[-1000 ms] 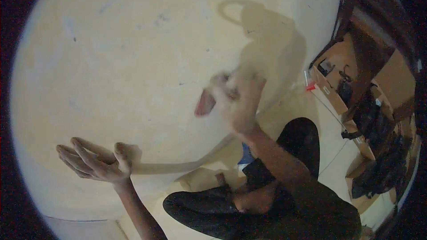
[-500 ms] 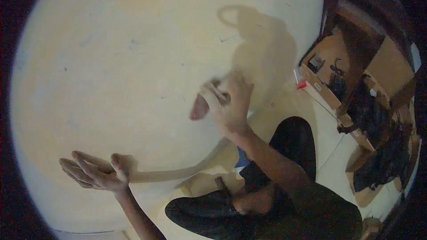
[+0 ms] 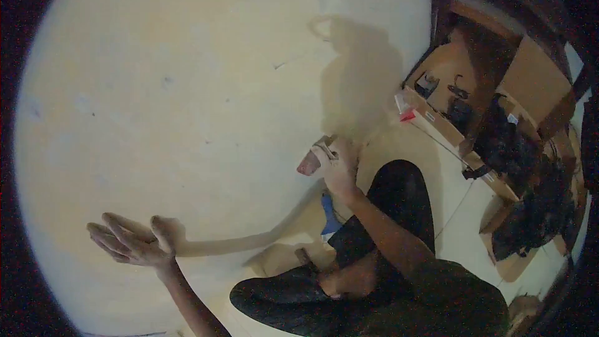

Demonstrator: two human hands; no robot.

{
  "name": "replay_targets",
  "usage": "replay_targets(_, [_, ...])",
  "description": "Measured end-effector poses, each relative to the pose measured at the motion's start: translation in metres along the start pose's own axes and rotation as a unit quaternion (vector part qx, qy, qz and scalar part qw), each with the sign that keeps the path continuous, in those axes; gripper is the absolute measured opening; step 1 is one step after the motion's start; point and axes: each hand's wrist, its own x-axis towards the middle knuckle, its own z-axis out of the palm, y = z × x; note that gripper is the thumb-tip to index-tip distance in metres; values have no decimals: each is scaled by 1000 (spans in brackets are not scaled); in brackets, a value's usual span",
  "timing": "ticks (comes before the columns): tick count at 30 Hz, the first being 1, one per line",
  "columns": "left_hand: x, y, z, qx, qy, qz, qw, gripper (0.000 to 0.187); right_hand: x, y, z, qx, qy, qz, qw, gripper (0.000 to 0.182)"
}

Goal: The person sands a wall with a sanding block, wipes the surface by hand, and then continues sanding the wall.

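My right hand (image 3: 342, 168) is closed around a folded reddish-brown piece of sandpaper (image 3: 307, 165), whose end sticks out to the left of my fingers. It is close to the pale wall (image 3: 206, 87), which has small marks and scuffs. At the lower left, my left hand (image 3: 134, 244) is open, its fingers spread and nothing in it. That hand's shadow falls on the pale surface right beside it. Just below my right hand lies a blue-handled tool (image 3: 329, 211), partly covered by my leg.
My folded legs in dark trousers (image 3: 399, 206) fill the lower middle. To the right stand open cardboard boxes (image 3: 449, 65) holding dark items. A red piece (image 3: 407, 115) sits at a box corner. Dark fabric or bags (image 3: 530, 218) lie at the lower right.
My right hand has moved down and slightly right with the sandpaper, uncovering more of the blue-handled tool. The view has shifted a little; my left hand has stayed nearly the same.
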Motion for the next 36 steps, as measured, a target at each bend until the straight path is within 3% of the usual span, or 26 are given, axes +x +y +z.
replay_targets(2, [-3,-2,0,9,-23,-12,1000,80,-10,-7,-13,-8,-3,-8,1000,18])
replay_targets(5, [-1,5,-2,-30,-38,-40,998,81,-28,-18,-23,188,-87,133,969,23])
replay_targets(9, [-18,48,-17,-225,-55,-14,973,83,-47,-22,-49,145,-125,75,979,29])
replay_targets(11, [-43,86,-19,-336,-123,-10,934,68,-43,-19,-48,144,-112,6,983,27])
replay_targets(12, [-53,104,-22,-396,-173,-9,902,58,-43,-22,-47,246,-117,102,957,24])
replay_targets(14, [-64,146,-24,-506,-254,-40,823,38,-41,-36,-38,431,-138,289,843,18])
replay_targets(16, [-65,182,-22,-520,-270,-55,808,35,-35,-38,-53,364,-176,304,862,27])
replay_targets(17, [-64,200,-24,-527,-278,-64,801,34,-40,-14,-41,239,-146,198,939,27])
replay_targets(18, [-68,213,-21,-557,-385,-114,727,37,-45,9,-35,218,-156,215,939,29])
replay_targets(19, [-56,215,-31,-595,-340,-139,714,47,-26,-26,-52,225,-204,343,889,26])
replay_targets(20, [-62,225,-27,-633,-328,-175,679,55,-19,-28,-54,262,-236,358,864,28])
replay_targets(22, [-84,243,-27,-662,-273,-273,643,54,-17,-36,-50,302,-231,394,837,34])
replay_targets(25, [-124,275,-22,-668,-387,-424,474,60,-25,-7,-36,193,-308,292,885,37])
replay_targets(31, [-175,305,-28,-681,-397,-580,206,64,-49,3,-24,122,-394,127,902,40])
replay_targets(34, [-194,310,-23,-720,-364,-569,160,57,-57,4,-20,205,-416,154,873,39])
replay_targets(36, [-213,314,-23,-739,-356,-549,161,52,-60,-1,-23,161,-406,162,885,37])
